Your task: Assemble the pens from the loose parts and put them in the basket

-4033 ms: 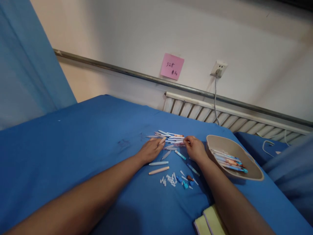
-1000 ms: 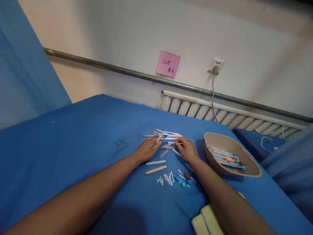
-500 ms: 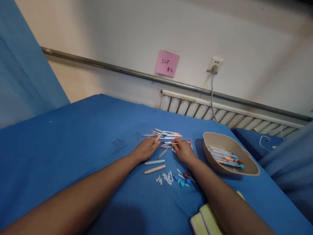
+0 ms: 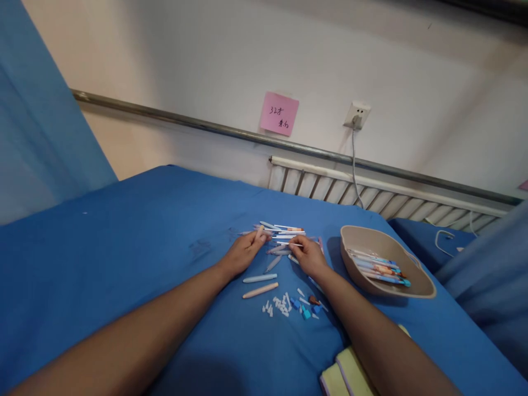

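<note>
**Both your hands at the pen parts, mid-counter**

Nearest you, at the bottom edge, lie two yellow-covered notebooks (image 4: 350, 371), just beside your right forearm. Beyond them, a scatter of small white tips and blue caps (image 4: 289, 305) sits on the blue cloth of the counter (image 4: 124, 264). Just past the scatter lie a peach pen barrel (image 4: 259, 290) and, parallel to it, a light-blue pen barrel (image 4: 259, 278), both apart from your hands.

Your left hand (image 4: 241, 254) rests palm down, fingers stretched toward the pile of pen parts (image 4: 284, 230). Its fingertips touch the pile's near-left edge. You cannot tell whether its grip has closed on a piece there.

Your right hand (image 4: 309, 256) sits just beside it to the right. Its grip is pressed together, thumb and forefinger pinching one end of a thin white refill (image 4: 284, 243). The refill lies level, pointing left toward your other hand, at the near side of the pile.

Right of your right hand, near but not touching, stands a beige oval tray (image 4: 363, 239) with several blue pens (image 4: 377, 267) lying inside.

Behind the counter runs a white radiator (image 4: 371, 192). On the wall above it are a pink sticky note (image 4: 279, 114) and a socket (image 4: 357, 115) with a cable plugged in.
</note>
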A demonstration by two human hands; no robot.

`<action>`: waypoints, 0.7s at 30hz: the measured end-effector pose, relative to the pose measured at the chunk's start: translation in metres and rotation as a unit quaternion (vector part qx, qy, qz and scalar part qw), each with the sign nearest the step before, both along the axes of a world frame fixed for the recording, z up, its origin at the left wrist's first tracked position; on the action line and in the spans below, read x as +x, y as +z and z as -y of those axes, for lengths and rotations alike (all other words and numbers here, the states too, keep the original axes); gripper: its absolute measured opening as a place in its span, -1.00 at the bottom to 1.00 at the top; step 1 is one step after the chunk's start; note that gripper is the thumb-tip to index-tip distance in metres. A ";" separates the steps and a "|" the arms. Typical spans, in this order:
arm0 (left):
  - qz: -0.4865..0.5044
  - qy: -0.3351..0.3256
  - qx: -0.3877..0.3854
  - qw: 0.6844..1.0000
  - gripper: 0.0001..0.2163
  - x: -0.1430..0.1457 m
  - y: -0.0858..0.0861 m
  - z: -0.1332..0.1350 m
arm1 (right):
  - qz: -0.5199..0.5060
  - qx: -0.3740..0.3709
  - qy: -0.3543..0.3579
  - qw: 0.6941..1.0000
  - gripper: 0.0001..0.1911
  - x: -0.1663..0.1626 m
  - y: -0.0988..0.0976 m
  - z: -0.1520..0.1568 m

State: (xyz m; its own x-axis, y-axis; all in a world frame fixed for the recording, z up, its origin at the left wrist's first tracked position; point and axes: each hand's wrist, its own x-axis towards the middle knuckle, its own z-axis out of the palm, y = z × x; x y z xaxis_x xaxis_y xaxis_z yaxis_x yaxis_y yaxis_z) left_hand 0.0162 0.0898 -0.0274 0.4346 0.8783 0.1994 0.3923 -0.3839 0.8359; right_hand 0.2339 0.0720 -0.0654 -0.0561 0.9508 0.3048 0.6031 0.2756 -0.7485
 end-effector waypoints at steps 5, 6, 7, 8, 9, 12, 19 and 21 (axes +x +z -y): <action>0.047 0.007 -0.003 0.999 -0.59 0.000 0.002 0.001 | -0.070 0.001 0.023 0.997 -0.83 -0.001 0.000 -0.001; 0.054 0.006 -0.003 0.999 -0.59 0.000 0.002 0.001 | -0.083 0.002 0.025 0.996 -0.82 -0.002 0.001 0.000; 0.062 0.006 -0.004 0.998 -0.59 0.000 0.002 0.002 | -0.097 0.003 0.026 0.995 -0.82 -0.002 0.003 0.001; 0.071 0.007 -0.008 0.997 -0.59 0.000 0.002 0.002 | -0.111 0.002 0.026 0.994 -0.81 -0.003 0.006 0.003; 0.081 0.010 -0.014 0.997 -0.59 -0.001 0.002 0.002 | -0.126 0.002 0.024 0.992 -0.80 -0.004 0.010 0.005; 0.095 0.020 -0.037 0.995 -0.58 -0.001 0.002 0.004 | -0.173 0.004 0.011 0.985 -0.77 -0.009 0.027 0.019; 0.011 -0.012 0.046 0.999 -0.63 -0.001 0.018 0.026 | -0.267 -0.017 -0.020 0.963 -0.74 -0.011 0.057 0.069; -0.014 -0.037 0.066 0.997 -0.64 0.000 0.025 0.036 | -0.286 -0.031 -0.026 0.957 -0.73 -0.009 0.055 0.080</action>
